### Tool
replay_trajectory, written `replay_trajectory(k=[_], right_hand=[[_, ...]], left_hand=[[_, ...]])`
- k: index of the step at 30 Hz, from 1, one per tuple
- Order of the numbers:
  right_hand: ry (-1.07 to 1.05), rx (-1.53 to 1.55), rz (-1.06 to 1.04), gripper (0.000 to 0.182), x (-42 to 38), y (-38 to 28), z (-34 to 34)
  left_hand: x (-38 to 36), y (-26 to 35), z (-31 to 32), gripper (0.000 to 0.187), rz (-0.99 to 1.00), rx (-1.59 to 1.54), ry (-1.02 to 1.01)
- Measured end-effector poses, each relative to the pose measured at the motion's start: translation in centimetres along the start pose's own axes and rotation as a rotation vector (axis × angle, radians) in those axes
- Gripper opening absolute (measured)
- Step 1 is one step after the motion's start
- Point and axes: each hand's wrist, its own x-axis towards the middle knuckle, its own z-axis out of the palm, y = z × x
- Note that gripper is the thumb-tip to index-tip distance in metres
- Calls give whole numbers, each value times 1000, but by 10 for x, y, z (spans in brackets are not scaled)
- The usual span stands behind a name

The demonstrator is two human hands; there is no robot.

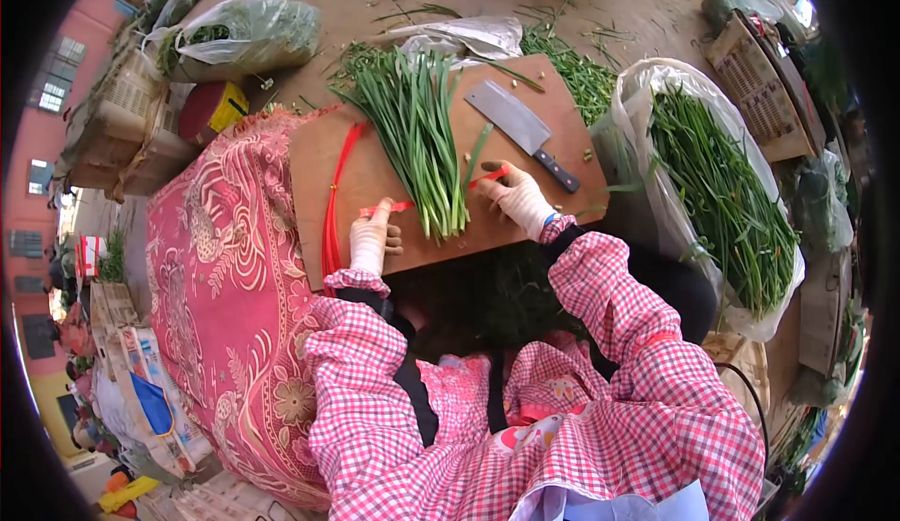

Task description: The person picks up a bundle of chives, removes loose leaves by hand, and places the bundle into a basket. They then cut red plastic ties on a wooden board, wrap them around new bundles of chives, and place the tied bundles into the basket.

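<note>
A bunch of long green stalks (417,137) lies on the brown board (375,216), pale cut ends toward me. My left hand (375,234), in a light glove, pinches one end of a red strip (388,209) at the left of the stalk ends. At their right my right hand (514,191), also gloved, pinches the other red end (489,177). The strip's middle is hidden at the stalks. One loose stalk (477,154) lies beside the bunch. A cleaver (514,120) with a black handle rests at the board's right. More red strips (334,216) hang over its left side.
At the right stands a large white bag (647,99) full of green stalks. A pink patterned cloth (225,305) covers the left side. Loose greens (567,76) lie beyond the board, and a filled plastic bag (253,36) sits at the upper left.
</note>
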Motion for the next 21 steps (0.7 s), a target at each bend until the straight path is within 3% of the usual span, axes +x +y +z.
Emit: replay_trajectory(k=[2,3,4,7,9,10,11,12,14,16,18,20,21], right_hand=[[16,136,149,21,14,-1,5],[26,135,139,17,18,1,6],[26,136,129,17,22,2,7],[36,7,100,16,28,4,5],[23,-92,62,15,31,7,3],[-1,-183,24,14,34,11,4],[65,-530,-253,14,40,25,4],[55,-517,-245,14,37,22,7],[115,-790,-410,10,25,4,15],[144,-964,-423,8,25,-3,20],[111,-1065,-387,10,27,-5,23],[110,-1086,-348,12,35,-1,23],[153,-969,-297,13,35,-5,23]], left_hand=[[7,-4,7,37,99,-82,20],[12,1,9,36,39,-134,-32],[11,-2,16,35,108,-200,26],[38,-10,8,37,132,-60,53],[44,-6,3,40,331,797,293],[46,-7,2,40,331,800,291],[23,9,4,40,378,955,349],[9,16,3,41,416,1115,408],[9,16,1,37,473,1289,417],[13,19,1,36,478,1389,388],[18,20,1,36,495,1323,431],[33,24,-1,41,315,1036,485],[36,30,1,42,154,786,408]])
